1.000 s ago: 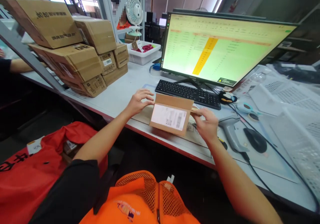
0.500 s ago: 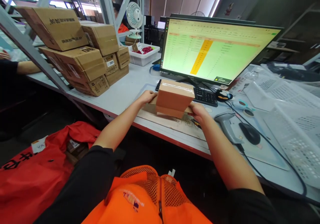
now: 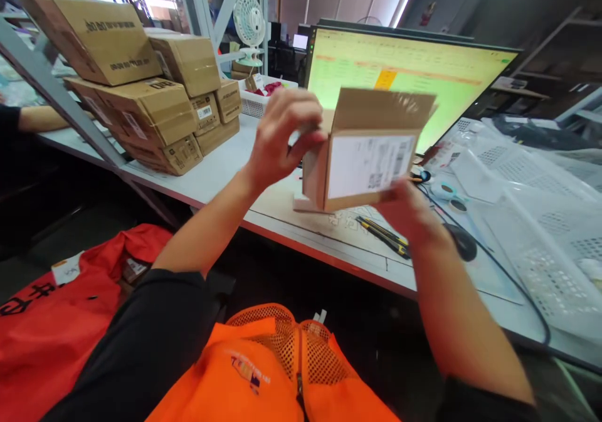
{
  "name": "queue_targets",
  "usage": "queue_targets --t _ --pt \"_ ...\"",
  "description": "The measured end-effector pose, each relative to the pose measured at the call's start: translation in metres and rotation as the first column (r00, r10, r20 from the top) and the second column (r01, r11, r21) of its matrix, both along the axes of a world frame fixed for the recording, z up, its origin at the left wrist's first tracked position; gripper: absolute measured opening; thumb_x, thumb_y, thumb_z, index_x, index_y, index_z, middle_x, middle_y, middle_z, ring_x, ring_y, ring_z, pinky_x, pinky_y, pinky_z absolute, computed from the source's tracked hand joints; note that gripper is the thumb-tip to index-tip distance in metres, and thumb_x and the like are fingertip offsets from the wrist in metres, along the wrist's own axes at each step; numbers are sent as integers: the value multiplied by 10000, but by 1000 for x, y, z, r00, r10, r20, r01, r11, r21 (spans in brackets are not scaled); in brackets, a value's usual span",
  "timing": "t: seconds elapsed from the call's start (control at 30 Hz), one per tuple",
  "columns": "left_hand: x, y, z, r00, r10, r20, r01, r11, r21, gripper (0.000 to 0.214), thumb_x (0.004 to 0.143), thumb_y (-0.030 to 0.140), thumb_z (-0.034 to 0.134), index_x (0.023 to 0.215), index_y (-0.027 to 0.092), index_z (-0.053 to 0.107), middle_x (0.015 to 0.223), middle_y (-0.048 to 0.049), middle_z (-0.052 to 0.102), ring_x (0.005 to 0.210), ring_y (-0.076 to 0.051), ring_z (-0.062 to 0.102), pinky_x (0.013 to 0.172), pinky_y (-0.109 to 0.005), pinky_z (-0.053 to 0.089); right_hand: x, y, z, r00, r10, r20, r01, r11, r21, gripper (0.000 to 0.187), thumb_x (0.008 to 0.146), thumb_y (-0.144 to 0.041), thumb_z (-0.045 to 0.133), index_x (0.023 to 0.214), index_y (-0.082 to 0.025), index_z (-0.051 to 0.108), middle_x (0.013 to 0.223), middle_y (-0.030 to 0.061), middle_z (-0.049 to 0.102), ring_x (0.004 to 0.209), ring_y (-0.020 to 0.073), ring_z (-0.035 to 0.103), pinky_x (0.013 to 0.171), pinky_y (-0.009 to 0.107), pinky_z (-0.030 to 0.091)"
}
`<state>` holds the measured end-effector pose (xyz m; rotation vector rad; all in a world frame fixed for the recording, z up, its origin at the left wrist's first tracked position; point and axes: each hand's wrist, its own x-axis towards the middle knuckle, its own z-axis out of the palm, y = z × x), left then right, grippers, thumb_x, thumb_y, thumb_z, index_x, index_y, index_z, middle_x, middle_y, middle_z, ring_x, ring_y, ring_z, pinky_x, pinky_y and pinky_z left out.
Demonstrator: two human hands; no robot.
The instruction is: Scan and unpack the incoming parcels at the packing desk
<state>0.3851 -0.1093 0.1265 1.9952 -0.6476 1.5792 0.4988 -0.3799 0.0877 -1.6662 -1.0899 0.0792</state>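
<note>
A small cardboard box, with a white shipping label facing me, is held tilted above the desk. Its top flap stands up. My left hand is closed on the box's left upper edge, thumb and fingers pinching there. Blurred by motion, my right hand grips the lower right corner. Beneath the box, a pale, flat-sided item rests on a cardboard mat; most of it is hidden. Yellow-and-black utility knives lie on the mat beside my right hand.
Several taped cartons are stacked at the left by a metal rack post. Behind the box stands a monitor. A mouse, cables and white plastic baskets occupy the right. A red sack sits on the floor.
Both hands have raised the box from low over the mat and turned it, so its label and standing flap now show. A pale item is now visible on the mat below.
</note>
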Motion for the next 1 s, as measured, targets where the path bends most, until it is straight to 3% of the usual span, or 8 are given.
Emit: queue_targets --t 0.2,0.37,0.5,0.6,0.73,0.83,0.9,1.0 --pt "-27 12 -94 924 -277 -266 121 868 -482 1393 541 897 783 1628 421 54 1747 -98 66 1603 -420 92 1255 -593 268 -16 38 -65 979 25 -202 -2 993 115 1043 678 -660 853 1536 -298 384 1546 118 503 1414 324 504 1171 499 444" --pt "-53 23 -130 729 -594 -340 92 577 -811 1385 629 673 912 1650 353 33 1661 -158 343 1498 -385 410 1214 -562 391 -32 72 -89 978 91 -187 -84 995 47 1082 730 -709 786 1585 -261 297 1595 154 424 1432 344 474 1175 505 434" --pt "-55 52 -142 852 -323 -412 -79 699 -711 1426 538 586 987 1641 289 133 1569 -164 459 1457 -352 467 1240 -523 369 -33 59 -102 992 22 -127 -37 992 -118 926 821 -595 748 1583 -272 334 1625 159 403 1381 336 531 1095 540 501" --pt "-46 86 -156 855 -44 -516 -310 756 -577 1536 457 582 1016 1637 264 86 1543 -201 463 1424 -361 497 1196 -553 424 -14 14 -101 966 -258 -19 256 963 -79 690 842 -540 707 1434 -235 524 1457 166 584 1214 305 642 998 526 561" --pt "-46 109 -175 816 39 -577 -404 751 -522 1452 553 714 929 1619 206 83 1542 -228 444 1421 -399 487 1173 -642 419 20 -66 -92 772 -635 12 635 772 -23 547 831 -515 650 1263 -180 629 1194 145 719 1032 265 710 937 481 590" --pt "-58 82 -171 850 404 -338 -521 742 -422 1260 684 699 872 1616 229 166 1636 -180 303 1556 -418 244 1285 -668 172 36 -118 -90 628 -776 59 778 622 -89 556 813 -482 643 1257 -148 650 1164 159 733 1010 277 717 935 453 587" --pt "-59 43 -158 814 564 -137 -573 742 -347 984 817 610 811 1587 299 282 1603 -131 361 1528 -370 306 1285 -626 220 44 -141 -89 552 -826 116 827 524 -204 558 824 -446 639 1281 -126 652 1178 180 732 1031 303 715 970 457 569" --pt "-31 -20 -135 817 414 -400 -428 902 59 767 864 533 775 1505 308 419 1440 -111 556 1377 -338 506 1182 -563 413 56 -151 -86 490 -812 318 826 315 -468 592 885 -451 609 1347 -82 625 1287 241 684 1211 384 652 1086 510 490"
